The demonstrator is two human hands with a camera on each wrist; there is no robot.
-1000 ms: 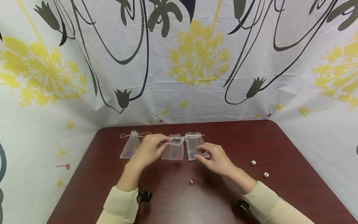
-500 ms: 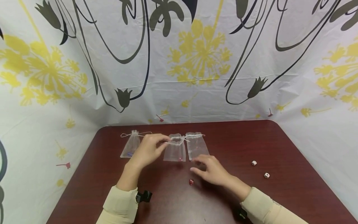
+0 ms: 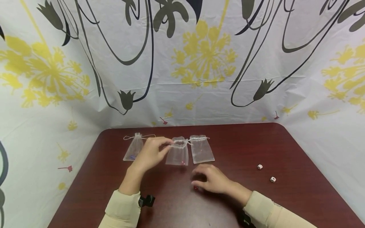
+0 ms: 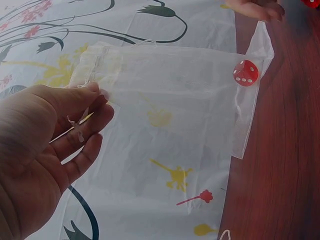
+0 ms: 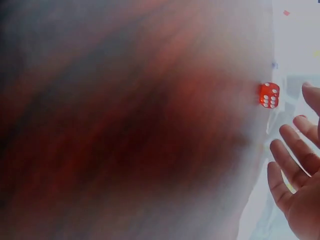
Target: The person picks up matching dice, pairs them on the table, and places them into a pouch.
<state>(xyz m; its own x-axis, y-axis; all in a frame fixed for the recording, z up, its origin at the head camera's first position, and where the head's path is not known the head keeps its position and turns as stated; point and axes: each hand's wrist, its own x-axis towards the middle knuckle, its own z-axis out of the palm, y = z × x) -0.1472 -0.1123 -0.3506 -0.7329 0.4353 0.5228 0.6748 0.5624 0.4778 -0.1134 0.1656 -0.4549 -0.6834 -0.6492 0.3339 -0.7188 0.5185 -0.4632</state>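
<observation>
My left hand (image 3: 152, 152) pinches the top edge of a sheer white drawstring pouch (image 3: 175, 155) between thumb and fingers. Inside that pouch, near its bottom, lies a red die (image 4: 245, 73), clear in the left wrist view. My right hand (image 3: 212, 178) hovers low over the table with its fingers spread and gently bent, holding nothing. Just below its thumb tip sits a loose red die (image 5: 269, 95), partly covered by the thumb in the head view. In the right wrist view a gap shows between that die and the fingers.
A second sheer pouch (image 3: 201, 150) lies flat to the right of the held one. At left stands a drawn-shut pouch (image 3: 133, 148) with blue dice (image 3: 132, 157) inside. Two white dice (image 3: 260, 167) rest on the right side of the dark red table (image 3: 242, 139).
My right hand has moved from over the right pouch down toward me, to the loose red die. The left hand keeps its pinch on the middle pouch, nearly still.
</observation>
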